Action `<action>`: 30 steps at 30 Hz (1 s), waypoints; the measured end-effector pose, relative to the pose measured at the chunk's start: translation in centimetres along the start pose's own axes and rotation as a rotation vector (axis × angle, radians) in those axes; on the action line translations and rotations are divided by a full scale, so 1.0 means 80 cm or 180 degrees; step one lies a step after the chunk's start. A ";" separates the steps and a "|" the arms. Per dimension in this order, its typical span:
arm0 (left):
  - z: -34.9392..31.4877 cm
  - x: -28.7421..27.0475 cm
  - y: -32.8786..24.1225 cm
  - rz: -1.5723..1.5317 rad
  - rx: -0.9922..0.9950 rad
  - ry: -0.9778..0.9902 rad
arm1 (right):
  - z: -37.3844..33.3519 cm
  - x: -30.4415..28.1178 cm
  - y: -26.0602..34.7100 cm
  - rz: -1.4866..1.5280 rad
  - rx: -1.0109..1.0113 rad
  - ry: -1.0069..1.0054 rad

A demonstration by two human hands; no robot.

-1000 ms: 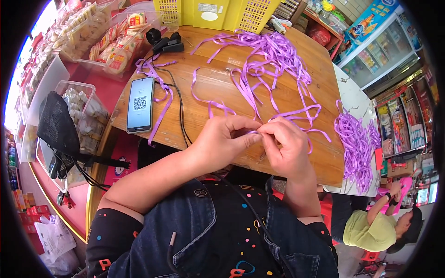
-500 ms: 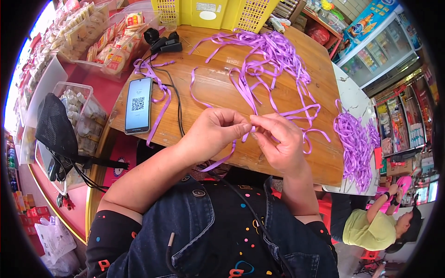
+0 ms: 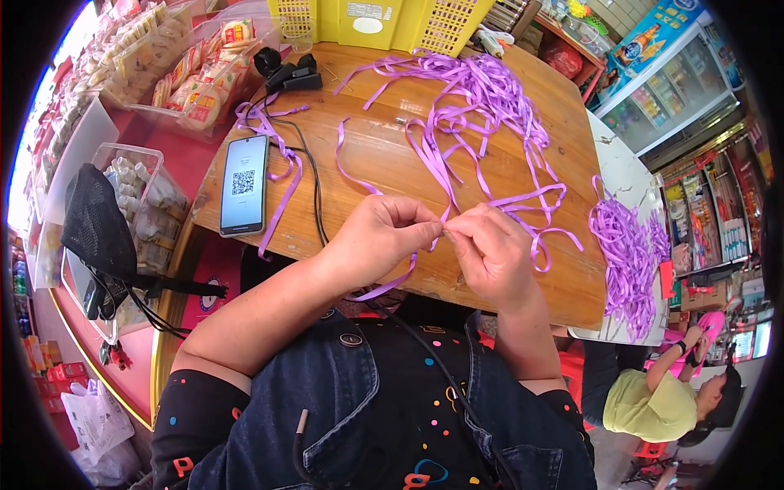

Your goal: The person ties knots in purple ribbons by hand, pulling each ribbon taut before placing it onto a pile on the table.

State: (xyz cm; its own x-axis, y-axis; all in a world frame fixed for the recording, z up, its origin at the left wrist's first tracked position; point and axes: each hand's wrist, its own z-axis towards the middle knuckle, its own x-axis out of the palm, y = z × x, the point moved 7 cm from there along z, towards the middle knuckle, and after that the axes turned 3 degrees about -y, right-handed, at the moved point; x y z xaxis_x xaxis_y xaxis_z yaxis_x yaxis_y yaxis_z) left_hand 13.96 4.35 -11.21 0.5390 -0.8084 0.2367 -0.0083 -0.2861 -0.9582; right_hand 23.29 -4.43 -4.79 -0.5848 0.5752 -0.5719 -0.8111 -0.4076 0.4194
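Observation:
Both my hands meet over the near edge of the wooden table [image 3: 376,106], pinching a narrow purple ribbon [image 3: 439,175] between thumbs and forefingers. My left hand [image 3: 385,233] is closed on it, with a loose tail of ribbon hanging below toward my lap. Close against it, my right hand [image 3: 492,249] pinches the same spot with curled fingers. The exact point of the pinch is mostly hidden by my fingertips. From there the ribbon runs away to a tangled heap of purple ribbons [image 3: 490,90] at the far side.
A phone [image 3: 243,186] lies at the left beside loose ribbon and black cables [image 3: 317,196]. Yellow crates [image 3: 380,24] stand at the back. Packaged snacks [image 3: 204,98] fill a tub at the left. More purple ribbon [image 3: 625,261] is piled at the right; a person [image 3: 661,400] sits beyond.
My fingertips have drawn closer together at the pinch, the right hand shifting slightly left. The ribbon heap and phone stay where they were.

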 end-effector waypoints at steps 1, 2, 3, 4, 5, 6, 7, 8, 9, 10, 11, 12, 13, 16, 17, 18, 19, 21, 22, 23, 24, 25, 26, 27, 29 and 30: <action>0.000 0.002 0.004 -0.0001 -0.0001 -0.0001 | 0.001 0.000 -0.001 -0.0022 0.0056 0.0006; 0.002 0.002 0.003 -0.0031 0.0266 -0.0100 | 0.002 -0.001 -0.002 -0.0044 0.0111 0.0012; 0.001 0.000 -0.001 -0.0060 0.0533 -0.0200 | 0.003 -0.001 -0.001 -0.0043 0.0112 0.0013; 0.000 0.000 0.000 -0.0059 0.0530 -0.0197 | 0.003 -0.001 -0.002 -0.0035 0.0125 0.0031; 0.000 0.001 0.000 0.0221 0.0548 -0.0145 | 0.003 -0.001 -0.003 -0.0027 0.0137 0.0049; -0.001 0.003 0.000 0.0502 0.0566 -0.0094 | 0.002 0.000 -0.004 -0.0028 0.0140 0.0047; -0.001 0.004 0.000 0.0502 0.0565 -0.0091 | 0.001 0.001 -0.005 0.0003 0.0111 0.0046; -0.002 0.004 -0.001 0.0571 0.0592 -0.0110 | -0.001 0.002 -0.006 0.0035 0.0081 0.0045; -0.003 0.005 -0.002 0.0640 0.0619 -0.0128 | -0.002 0.002 -0.007 0.0034 0.0083 0.0043; -0.002 0.006 0.000 0.0639 0.0618 -0.0131 | -0.002 0.003 -0.007 0.0061 0.0098 0.0075; -0.001 0.006 0.000 0.0485 0.0689 -0.0151 | -0.003 0.004 -0.008 0.0089 0.0112 0.0106; 0.000 0.006 0.001 0.0330 0.0760 -0.0171 | -0.004 0.003 -0.006 0.0091 0.0111 0.0108; 0.000 0.005 0.001 0.0332 0.0760 -0.0171 | -0.005 0.004 -0.006 0.0083 0.0200 0.0213; -0.001 0.005 0.005 0.0320 0.0616 -0.0119 | -0.007 0.004 -0.011 0.0224 0.0232 0.0245; -0.001 0.005 0.006 0.0240 0.0506 -0.0082 | -0.008 0.002 -0.011 0.0370 0.0177 0.0173; -0.001 0.005 0.006 0.0161 0.0397 -0.0044 | -0.006 0.001 -0.008 0.0366 0.0179 0.0172; -0.002 0.004 0.000 0.0160 0.0396 -0.0045 | -0.004 -0.003 -0.011 0.0574 0.0451 0.0113; -0.003 0.001 -0.009 0.0100 0.0274 -0.0096 | -0.005 -0.004 -0.019 0.0779 0.0725 0.0053; -0.003 0.000 -0.009 0.0101 0.0278 -0.0094 | -0.006 -0.005 -0.022 0.0915 0.0707 0.0015; -0.003 0.000 -0.007 0.0023 0.0225 -0.0062 | -0.007 -0.007 -0.023 0.1050 0.0688 -0.0022; -0.003 0.000 -0.005 -0.0054 0.0171 -0.0029 | -0.006 -0.007 -0.022 0.1046 0.0686 -0.0024; -0.002 0.000 -0.004 -0.0055 0.0170 -0.0031 | -0.006 -0.005 -0.023 0.1101 0.0745 0.0026; -0.002 0.002 -0.004 -0.0066 0.0163 0.0011 | -0.007 -0.003 -0.024 0.1157 0.0805 0.0077; -0.002 0.003 -0.003 -0.0077 0.0156 0.0052 | -0.006 -0.003 -0.024 0.1160 0.0805 0.0080; -0.001 0.004 -0.004 -0.0066 0.0137 0.0066 | -0.002 -0.001 -0.020 0.1027 0.0611 0.0202; 0.000 0.004 -0.004 -0.0056 0.0117 0.0078 | -0.002 0.000 -0.022 0.1027 0.0611 0.0201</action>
State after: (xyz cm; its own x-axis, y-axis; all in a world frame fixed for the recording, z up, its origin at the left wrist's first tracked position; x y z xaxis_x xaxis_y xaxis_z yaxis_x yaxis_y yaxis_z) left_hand 14.11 4.16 -10.85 0.5181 -0.8158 0.2569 0.0322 -0.2816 -0.9590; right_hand 24.73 -3.85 -5.62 -0.8142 0.3916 -0.4286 -0.5723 -0.4169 0.7062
